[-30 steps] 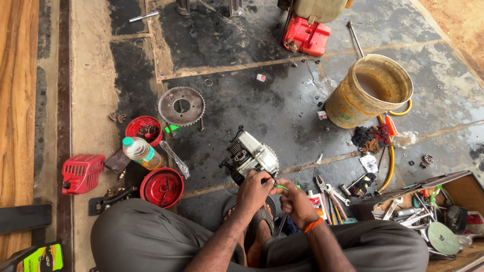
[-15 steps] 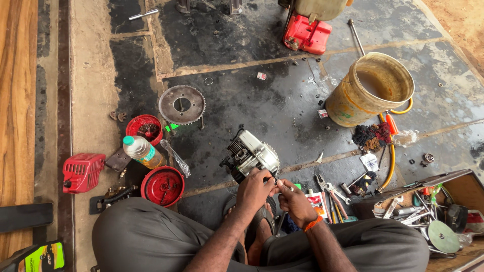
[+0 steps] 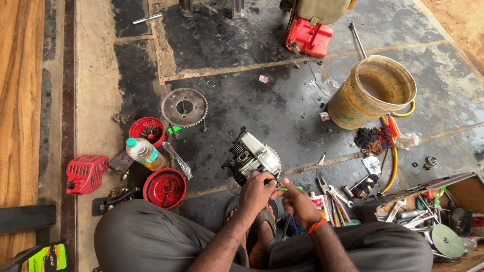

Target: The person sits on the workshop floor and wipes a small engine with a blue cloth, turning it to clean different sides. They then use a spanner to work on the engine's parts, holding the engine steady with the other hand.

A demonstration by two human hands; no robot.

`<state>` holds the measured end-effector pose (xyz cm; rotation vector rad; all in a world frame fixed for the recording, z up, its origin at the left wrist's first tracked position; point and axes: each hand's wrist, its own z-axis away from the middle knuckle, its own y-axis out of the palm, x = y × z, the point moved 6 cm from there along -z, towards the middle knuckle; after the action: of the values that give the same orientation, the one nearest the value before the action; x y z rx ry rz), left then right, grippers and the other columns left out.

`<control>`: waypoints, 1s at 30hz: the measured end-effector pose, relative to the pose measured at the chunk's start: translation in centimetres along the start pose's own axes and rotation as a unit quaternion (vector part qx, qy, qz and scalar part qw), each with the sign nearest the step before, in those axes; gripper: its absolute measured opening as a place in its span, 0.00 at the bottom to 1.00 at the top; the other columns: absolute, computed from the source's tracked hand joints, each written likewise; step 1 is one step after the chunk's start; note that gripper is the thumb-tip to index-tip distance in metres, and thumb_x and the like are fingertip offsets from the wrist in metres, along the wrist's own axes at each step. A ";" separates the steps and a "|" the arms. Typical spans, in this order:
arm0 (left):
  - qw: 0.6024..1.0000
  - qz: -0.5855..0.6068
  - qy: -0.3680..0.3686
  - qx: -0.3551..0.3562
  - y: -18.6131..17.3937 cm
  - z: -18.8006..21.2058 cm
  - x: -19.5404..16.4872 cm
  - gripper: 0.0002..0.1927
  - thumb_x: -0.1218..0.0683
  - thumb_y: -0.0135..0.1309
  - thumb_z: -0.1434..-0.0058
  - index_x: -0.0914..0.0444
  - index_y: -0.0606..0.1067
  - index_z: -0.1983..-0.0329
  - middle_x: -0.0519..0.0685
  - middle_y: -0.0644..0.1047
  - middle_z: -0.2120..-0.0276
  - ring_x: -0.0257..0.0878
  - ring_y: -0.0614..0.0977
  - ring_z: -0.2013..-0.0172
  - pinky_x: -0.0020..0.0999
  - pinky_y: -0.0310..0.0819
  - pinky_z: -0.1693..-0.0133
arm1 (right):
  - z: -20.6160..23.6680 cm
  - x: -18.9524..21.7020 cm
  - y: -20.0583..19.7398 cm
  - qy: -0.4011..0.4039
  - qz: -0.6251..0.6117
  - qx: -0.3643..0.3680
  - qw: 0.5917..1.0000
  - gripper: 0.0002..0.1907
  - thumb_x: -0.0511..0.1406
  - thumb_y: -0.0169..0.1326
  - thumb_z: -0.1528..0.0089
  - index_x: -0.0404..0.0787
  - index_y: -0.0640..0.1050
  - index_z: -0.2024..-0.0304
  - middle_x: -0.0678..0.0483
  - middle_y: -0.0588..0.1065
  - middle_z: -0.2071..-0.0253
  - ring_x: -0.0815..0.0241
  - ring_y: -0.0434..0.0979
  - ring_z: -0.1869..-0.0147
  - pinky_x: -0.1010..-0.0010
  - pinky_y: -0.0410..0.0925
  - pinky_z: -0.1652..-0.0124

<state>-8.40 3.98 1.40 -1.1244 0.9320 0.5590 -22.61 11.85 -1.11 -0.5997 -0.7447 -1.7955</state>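
Observation:
A small silver engine block [image 3: 254, 156] lies on the dark oily floor just in front of my crossed legs. My left hand [image 3: 256, 191] rests on its near edge, fingers curled against the metal. My right hand [image 3: 298, 202], with an orange band at the wrist, is closed around a thin green-handled tool [image 3: 288, 189] whose tip points at the engine beside my left fingers. Both hands meet at the engine's near right corner.
Left of me lie a red round cover [image 3: 164, 188], a plastic bottle [image 3: 145, 153], a red bowl of parts [image 3: 146, 131], a toothed sprocket [image 3: 184, 107] and a red plastic housing [image 3: 85, 174]. A yellow bucket [image 3: 371, 93] stands right, pliers [image 3: 330, 194] and a tool tray [image 3: 433, 206] nearer.
My hands have shifted slightly left and closer together at the engine's near corner. The view has tilted a little; the engine and floor items stay put.

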 end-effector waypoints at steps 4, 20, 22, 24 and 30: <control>1.000 -0.002 -0.026 0.014 0.2 0.0 0.2 0.12 0.47 0.58 0.38 0.58 0.79 0.58 0.53 0.76 0.58 0.50 0.83 0.62 0.45 0.77 0.61 | -0.2 -0.7 1.3 0.015 -0.065 0.063 0.996 0.21 0.48 0.40 0.29 0.38 0.73 0.57 0.52 0.76 0.66 0.71 0.51 0.79 0.77 0.50 0.78; 0.999 -0.033 -0.019 -0.021 -0.1 0.3 -0.1 0.10 0.48 0.58 0.39 0.58 0.77 0.63 0.51 0.76 0.60 0.50 0.82 0.61 0.46 0.75 0.61 | 0.4 2.2 0.5 -0.371 0.201 0.006 0.906 0.12 0.37 0.60 0.35 0.38 0.74 0.53 0.56 0.76 0.58 0.74 0.70 0.59 0.79 0.64 0.61; 0.999 -0.034 -0.032 -0.014 -0.1 0.4 0.1 0.10 0.48 0.58 0.38 0.58 0.77 0.63 0.51 0.76 0.60 0.49 0.82 0.61 0.46 0.75 0.62 | 0.1 2.1 0.3 -0.322 0.133 0.012 0.937 0.11 0.38 0.57 0.34 0.38 0.74 0.54 0.56 0.74 0.60 0.71 0.65 0.63 0.77 0.60 0.64; 0.999 -0.033 -0.034 -0.011 0.0 0.5 0.2 0.10 0.48 0.58 0.38 0.58 0.77 0.62 0.52 0.75 0.60 0.49 0.82 0.61 0.46 0.75 0.62 | -0.8 0.1 -0.4 -0.100 -0.005 0.000 0.995 0.10 0.40 0.50 0.32 0.41 0.74 0.58 0.58 0.74 0.63 0.71 0.55 0.76 0.77 0.51 0.76; 0.999 -0.010 -0.032 -0.009 0.3 0.3 0.7 0.11 0.47 0.58 0.38 0.59 0.77 0.63 0.52 0.76 0.60 0.50 0.82 0.61 0.46 0.76 0.62 | -0.8 -0.7 0.6 -0.026 -0.060 0.090 0.994 0.19 0.45 0.44 0.29 0.35 0.74 0.60 0.51 0.74 0.67 0.69 0.52 0.78 0.76 0.50 0.78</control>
<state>-8.14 4.32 0.71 -1.1248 0.8607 0.5865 -21.81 11.58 -2.01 -0.4927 -0.9839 -1.8034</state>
